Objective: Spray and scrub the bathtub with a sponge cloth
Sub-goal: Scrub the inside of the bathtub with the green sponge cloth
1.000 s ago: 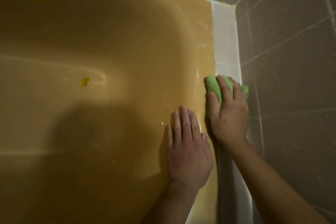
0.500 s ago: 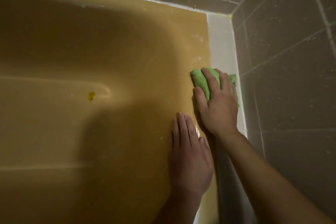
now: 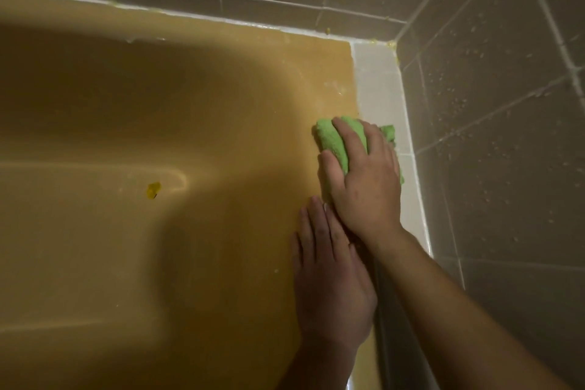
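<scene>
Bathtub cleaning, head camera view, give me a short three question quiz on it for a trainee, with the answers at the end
1. True or false: the left hand holds the green sponge cloth.
2. Multiple choice: where does the cloth sit? A) in the middle of the tub floor, B) on the bathtub rim where it meets the white ledge, C) on the tiled wall.
3. Fill in: the small yellow spot lies to the ____ of both hands in the picture.

Key
1. False: the right hand presses the cloth; the left lies flat and bare on the tub.
2. B
3. left
</scene>
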